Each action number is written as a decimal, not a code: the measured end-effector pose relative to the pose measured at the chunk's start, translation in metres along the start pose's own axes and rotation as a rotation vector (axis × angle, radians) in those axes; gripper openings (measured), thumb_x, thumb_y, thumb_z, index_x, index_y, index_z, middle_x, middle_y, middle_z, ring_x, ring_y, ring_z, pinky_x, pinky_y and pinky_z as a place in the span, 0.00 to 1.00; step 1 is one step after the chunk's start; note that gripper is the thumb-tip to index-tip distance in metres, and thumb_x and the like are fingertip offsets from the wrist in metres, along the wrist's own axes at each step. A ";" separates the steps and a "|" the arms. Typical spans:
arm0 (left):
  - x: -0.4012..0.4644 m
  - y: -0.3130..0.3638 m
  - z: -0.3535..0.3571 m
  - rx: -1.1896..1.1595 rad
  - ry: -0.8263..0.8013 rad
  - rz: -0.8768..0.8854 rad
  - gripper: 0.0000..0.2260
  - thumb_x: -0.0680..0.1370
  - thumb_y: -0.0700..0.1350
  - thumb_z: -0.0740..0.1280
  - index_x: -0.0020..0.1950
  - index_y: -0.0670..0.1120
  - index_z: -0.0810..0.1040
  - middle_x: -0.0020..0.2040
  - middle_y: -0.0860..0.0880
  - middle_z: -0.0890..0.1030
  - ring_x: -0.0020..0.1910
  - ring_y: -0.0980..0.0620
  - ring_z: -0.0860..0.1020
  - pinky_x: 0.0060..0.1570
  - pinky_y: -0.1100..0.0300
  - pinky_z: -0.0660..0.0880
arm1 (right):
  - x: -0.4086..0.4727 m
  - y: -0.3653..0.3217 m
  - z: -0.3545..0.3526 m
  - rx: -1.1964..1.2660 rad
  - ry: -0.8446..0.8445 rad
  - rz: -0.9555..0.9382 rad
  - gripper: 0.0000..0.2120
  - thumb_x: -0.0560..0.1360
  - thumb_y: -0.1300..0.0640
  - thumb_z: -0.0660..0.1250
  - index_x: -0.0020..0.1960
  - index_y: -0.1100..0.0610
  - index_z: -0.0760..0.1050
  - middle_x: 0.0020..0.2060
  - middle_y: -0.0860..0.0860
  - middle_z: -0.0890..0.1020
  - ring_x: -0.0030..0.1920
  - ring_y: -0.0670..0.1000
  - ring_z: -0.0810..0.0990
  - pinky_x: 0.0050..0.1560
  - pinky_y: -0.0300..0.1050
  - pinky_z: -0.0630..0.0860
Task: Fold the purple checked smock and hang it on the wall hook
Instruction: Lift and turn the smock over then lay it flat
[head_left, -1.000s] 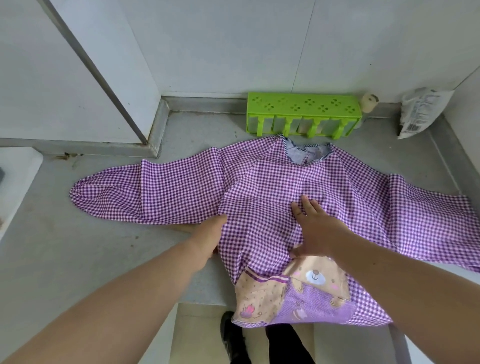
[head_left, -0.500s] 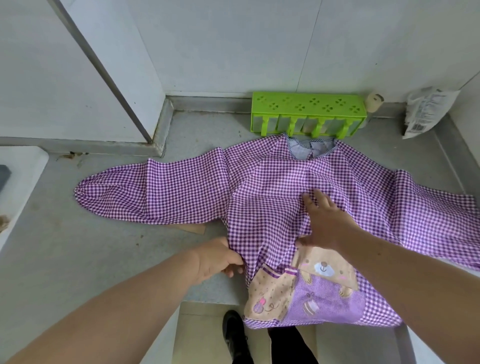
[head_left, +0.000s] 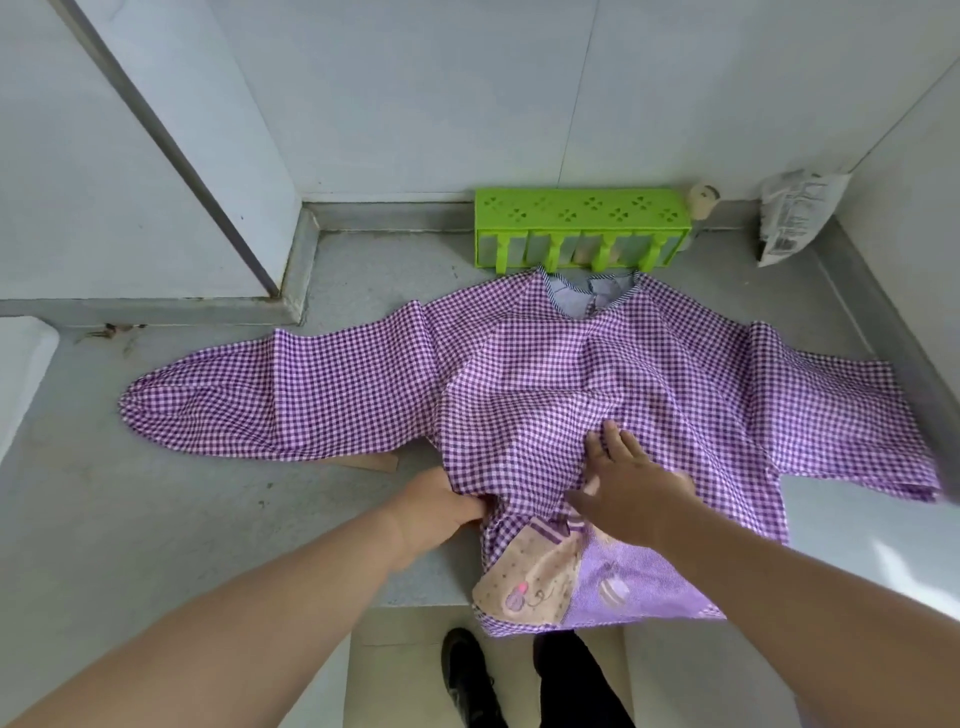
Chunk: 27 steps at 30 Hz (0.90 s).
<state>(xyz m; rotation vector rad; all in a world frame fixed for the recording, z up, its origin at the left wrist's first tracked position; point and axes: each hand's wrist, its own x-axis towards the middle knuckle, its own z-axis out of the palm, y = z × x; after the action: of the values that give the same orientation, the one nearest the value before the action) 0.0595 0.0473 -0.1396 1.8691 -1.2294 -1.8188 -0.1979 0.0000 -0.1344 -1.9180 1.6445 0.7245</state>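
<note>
Since half a second ago, left hand has bunched and now grips the purple checked cotton smock spread on the grey table, right hand pressing flat, fingers straight; advise folding evenly along the midline.

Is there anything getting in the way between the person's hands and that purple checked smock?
Nothing visible does. The left hand grips the smock at its left edge, and the right hand rests flat on the cloth above the pocket. The green rack stands beyond the collar, clear of both hands. No wall hook is in view.
</note>
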 end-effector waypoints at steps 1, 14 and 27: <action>-0.002 0.001 0.001 0.067 -0.039 0.022 0.08 0.81 0.42 0.71 0.56 0.54 0.83 0.54 0.54 0.85 0.55 0.53 0.81 0.57 0.56 0.76 | 0.002 0.004 0.000 0.015 0.001 -0.012 0.52 0.73 0.23 0.54 0.83 0.47 0.33 0.82 0.46 0.31 0.82 0.49 0.34 0.78 0.71 0.56; -0.008 -0.003 0.013 0.315 -0.156 0.003 0.07 0.82 0.55 0.69 0.53 0.54 0.82 0.50 0.54 0.84 0.50 0.51 0.80 0.57 0.52 0.78 | 0.006 0.014 0.005 -0.134 -0.030 -0.039 0.73 0.58 0.21 0.73 0.82 0.48 0.28 0.80 0.44 0.27 0.82 0.50 0.34 0.74 0.73 0.64; -0.047 -0.033 0.011 0.451 -0.478 -0.040 0.16 0.76 0.52 0.77 0.62 0.58 0.80 0.61 0.54 0.84 0.55 0.56 0.82 0.56 0.62 0.79 | 0.019 0.028 0.000 -0.124 0.008 -0.159 0.68 0.66 0.28 0.75 0.83 0.53 0.32 0.82 0.52 0.33 0.83 0.56 0.36 0.82 0.59 0.47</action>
<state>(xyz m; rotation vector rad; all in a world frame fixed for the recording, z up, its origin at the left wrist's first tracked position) 0.0681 0.1042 -0.1318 1.7118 -1.9124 -2.2398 -0.2230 -0.0178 -0.1486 -2.1126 1.4620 0.7713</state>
